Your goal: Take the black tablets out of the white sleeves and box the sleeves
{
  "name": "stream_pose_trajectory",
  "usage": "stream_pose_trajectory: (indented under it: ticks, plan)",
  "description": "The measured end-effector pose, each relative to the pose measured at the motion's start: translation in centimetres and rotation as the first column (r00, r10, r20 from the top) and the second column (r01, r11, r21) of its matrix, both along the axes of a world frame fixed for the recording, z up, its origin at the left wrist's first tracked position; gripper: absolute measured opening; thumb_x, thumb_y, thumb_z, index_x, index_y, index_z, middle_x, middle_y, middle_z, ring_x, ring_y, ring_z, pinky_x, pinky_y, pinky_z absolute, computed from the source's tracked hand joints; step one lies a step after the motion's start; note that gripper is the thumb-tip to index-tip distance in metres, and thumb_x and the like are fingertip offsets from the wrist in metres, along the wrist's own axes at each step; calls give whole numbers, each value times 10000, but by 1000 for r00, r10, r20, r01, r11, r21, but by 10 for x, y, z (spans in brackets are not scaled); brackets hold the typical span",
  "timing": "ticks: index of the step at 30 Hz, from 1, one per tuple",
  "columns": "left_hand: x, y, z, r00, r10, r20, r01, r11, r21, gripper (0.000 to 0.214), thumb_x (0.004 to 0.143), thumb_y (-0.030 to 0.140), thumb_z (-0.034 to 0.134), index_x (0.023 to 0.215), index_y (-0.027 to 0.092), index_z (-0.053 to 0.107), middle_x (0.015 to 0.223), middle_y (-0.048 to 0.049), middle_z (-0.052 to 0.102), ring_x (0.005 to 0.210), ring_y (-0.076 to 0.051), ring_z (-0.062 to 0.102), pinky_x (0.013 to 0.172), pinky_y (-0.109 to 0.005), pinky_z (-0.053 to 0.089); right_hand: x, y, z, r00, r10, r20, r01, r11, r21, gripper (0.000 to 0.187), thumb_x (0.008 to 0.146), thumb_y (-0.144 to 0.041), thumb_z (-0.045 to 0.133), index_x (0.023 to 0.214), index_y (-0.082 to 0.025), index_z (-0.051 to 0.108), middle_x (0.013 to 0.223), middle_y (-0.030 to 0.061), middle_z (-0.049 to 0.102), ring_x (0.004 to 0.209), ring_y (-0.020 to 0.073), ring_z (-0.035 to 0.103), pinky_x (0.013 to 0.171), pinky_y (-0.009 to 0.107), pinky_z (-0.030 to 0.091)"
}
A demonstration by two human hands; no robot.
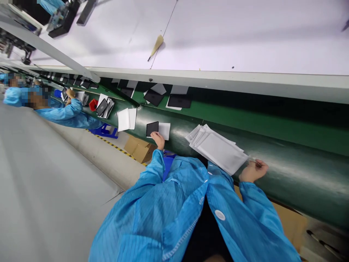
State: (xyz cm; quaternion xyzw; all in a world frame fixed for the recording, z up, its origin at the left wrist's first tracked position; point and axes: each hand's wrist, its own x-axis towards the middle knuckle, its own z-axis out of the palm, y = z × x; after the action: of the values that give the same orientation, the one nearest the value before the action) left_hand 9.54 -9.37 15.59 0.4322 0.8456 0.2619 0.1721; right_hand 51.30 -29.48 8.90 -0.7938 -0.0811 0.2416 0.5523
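My left hand reaches out to the green conveyor belt and grips the near edge of a small black flat device lying on a white sheet. My right hand rests at the belt's near edge, fingers curled, touching the corner of a fanned stack of white pouches. Whether it pinches a pouch I cannot tell. Both arms wear blue sleeves.
Further black devices and white sheets lie along the belt. A co-worker in blue handles items at the far left beside a red bin. A cardboard box stands below the belt. A brush lies on the white shelf above.
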Motion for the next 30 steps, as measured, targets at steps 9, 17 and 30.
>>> stream_pose_trajectory:
  ticks: [9, 17, 30]
  plan:
    - [72, -29, 24, 944, -310, 117, 250, 898, 362, 133, 1075, 309, 508, 1007, 221, 579, 1164, -141, 613, 1385, -288, 536, 1233, -493, 405, -93, 68, 67, 820, 515, -251, -448, 849, 280, 373, 766, -550, 757, 980, -260, 661, 1017, 51, 722, 928, 224, 669, 809, 351, 573]
    - [163, -92, 25, 426, -891, 155, 794, 451, 408, 265, 1067, 443, 546, 1029, 234, 704, 1091, -122, 701, 1270, -282, 657, 1138, -554, 530, -121, 98, 90, 580, 562, -590, -328, 824, 462, 386, 653, -491, 906, 851, -272, 657, 871, 1, 741, 868, 208, 701, 789, 337, 611]
    - [114, 33, -22, 737, -675, 27, 621, 662, -418, 281, 954, 163, 618, 1232, 177, 649, 1374, -171, 629, 1333, -271, 606, 1167, -371, 455, -57, 68, 66, 582, 281, -763, -15, 942, 336, 264, 594, -216, 784, 825, -256, 663, 857, -3, 734, 724, 168, 638, 551, 284, 598]
